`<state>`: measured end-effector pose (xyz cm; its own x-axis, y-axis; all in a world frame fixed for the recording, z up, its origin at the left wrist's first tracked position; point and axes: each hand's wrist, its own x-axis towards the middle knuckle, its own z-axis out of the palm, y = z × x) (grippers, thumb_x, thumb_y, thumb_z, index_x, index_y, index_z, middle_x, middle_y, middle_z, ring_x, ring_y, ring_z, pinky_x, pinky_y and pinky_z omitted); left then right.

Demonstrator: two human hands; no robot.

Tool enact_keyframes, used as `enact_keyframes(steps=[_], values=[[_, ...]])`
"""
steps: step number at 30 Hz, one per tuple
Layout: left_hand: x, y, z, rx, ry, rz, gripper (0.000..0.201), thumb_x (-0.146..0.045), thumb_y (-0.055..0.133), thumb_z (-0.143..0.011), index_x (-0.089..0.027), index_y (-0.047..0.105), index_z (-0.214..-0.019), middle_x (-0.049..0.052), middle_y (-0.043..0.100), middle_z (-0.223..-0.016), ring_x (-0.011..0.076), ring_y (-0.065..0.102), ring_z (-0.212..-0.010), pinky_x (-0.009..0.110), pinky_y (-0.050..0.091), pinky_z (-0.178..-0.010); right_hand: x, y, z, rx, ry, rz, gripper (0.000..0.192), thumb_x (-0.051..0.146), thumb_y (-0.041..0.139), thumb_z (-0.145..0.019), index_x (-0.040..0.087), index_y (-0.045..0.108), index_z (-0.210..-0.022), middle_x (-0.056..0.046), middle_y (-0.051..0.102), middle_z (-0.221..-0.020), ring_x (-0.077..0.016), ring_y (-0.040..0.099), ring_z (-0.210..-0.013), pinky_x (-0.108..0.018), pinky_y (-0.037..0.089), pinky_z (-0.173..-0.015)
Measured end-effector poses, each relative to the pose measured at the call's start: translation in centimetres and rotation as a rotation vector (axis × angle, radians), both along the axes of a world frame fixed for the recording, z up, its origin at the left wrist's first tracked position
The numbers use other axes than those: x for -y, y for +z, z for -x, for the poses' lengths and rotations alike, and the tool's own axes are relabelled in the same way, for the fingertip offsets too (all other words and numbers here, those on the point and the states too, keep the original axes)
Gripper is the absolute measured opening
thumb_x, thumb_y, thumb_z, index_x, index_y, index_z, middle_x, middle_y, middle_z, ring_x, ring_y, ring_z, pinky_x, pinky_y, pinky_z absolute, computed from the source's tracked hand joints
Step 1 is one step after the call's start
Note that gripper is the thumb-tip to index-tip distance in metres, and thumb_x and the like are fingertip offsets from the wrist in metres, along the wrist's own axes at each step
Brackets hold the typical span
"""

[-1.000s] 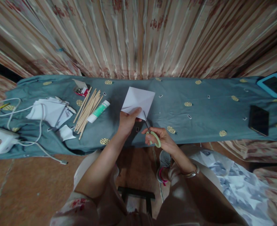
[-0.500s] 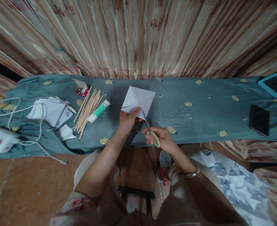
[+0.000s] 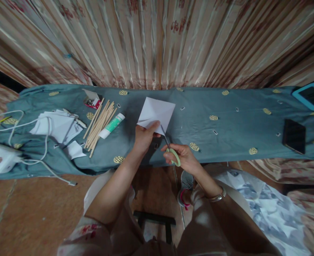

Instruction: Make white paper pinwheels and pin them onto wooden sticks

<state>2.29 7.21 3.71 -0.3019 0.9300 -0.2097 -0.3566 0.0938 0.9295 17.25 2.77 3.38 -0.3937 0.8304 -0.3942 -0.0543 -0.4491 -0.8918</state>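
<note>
A creased white square of paper [image 3: 157, 111] is pinched by its near left edge in my left hand [image 3: 145, 136], the thumb on top and fingers beneath. My right hand [image 3: 183, 156] grips the light green handles of a pair of scissors [image 3: 175, 156]. The dark blades reach into the paper's near corner, just right of my left thumb, along a slit or crease there. How far the blades are parted is hard to make out. The paper is held over the cloth-covered table, near its front edge.
Left of the paper lie a glue stick [image 3: 112, 126], several wooden sticks [image 3: 99, 124], a small open box [image 3: 92, 100] and a stack of white paper [image 3: 56, 124]. A white device [image 3: 1, 156] with cables sits far left. A phone [image 3: 294, 136] and a blue-framed tablet [image 3: 313, 96] rest at right.
Almost nothing differs. The paper and the scissors have shifted very slightly to the left; both hands keep their hold.
</note>
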Motion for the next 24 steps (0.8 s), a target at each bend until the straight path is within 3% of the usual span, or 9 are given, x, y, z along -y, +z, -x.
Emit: enact_keyframes(steps=[10,24], values=[[0.12,0.23,0.13,0.020,-0.032,0.002,0.023,-0.031,0.076,-0.053,-0.013,0.066,-0.066,0.001,0.066,-0.063,0.0121,0.058,-0.050,0.023,0.052,-0.047,-0.08,-0.31,-0.12,0.029,-0.012,0.003,0.042,0.044,0.089,-0.049,0.017,0.071,-0.075,0.006,0.060,-0.049,-0.0058,0.053,-0.042,-0.017,0.043,-0.043],[0.07,-0.46,0.14,-0.085,-0.072,-0.073,0.021,-0.029,0.075,-0.057,-0.012,0.068,-0.068,0.001,0.066,-0.064,0.0125,0.057,-0.050,0.024,0.052,-0.045,-0.07,-0.75,-0.16,0.041,-0.014,-0.075,0.040,0.048,0.085,-0.057,0.018,0.070,-0.079,0.005,0.061,-0.053,-0.0065,0.054,-0.047,-0.018,0.044,-0.045]])
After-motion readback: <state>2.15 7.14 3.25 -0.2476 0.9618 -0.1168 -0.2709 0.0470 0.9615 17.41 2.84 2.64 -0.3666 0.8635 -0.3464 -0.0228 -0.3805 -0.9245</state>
